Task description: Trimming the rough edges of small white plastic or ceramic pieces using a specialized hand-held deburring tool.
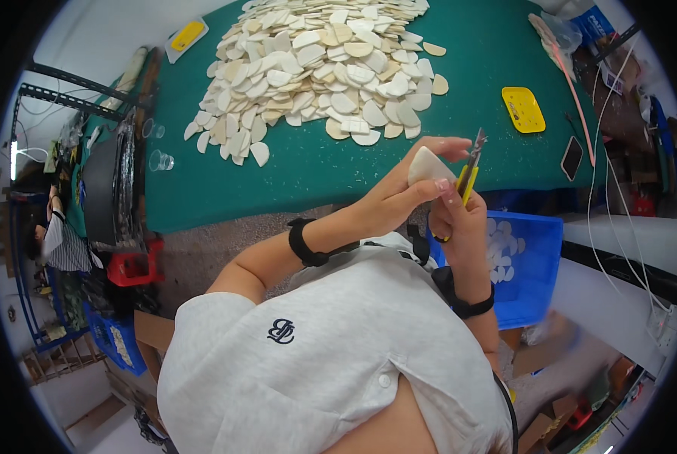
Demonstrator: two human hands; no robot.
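My left hand pinches a pale, rounded flat piece between thumb and fingers, just beyond the table's near edge. Closed round a yellow-handled cutting tool, my right hand meets the left at the piece's right side. The tool's short metal tip points up and away from me; whether it is snips or a knife I cannot tell. A dark curved loop shows beside the right fingers. Ahead lies a large heap of similar white and cream half-round pieces on the green tabletop.
A yellow tray and a phone lie at the right. Clear cups stand on the left, and a second yellow tray far left. Below the table's right side, a blue crate holds white pieces. White cables hang at the right.
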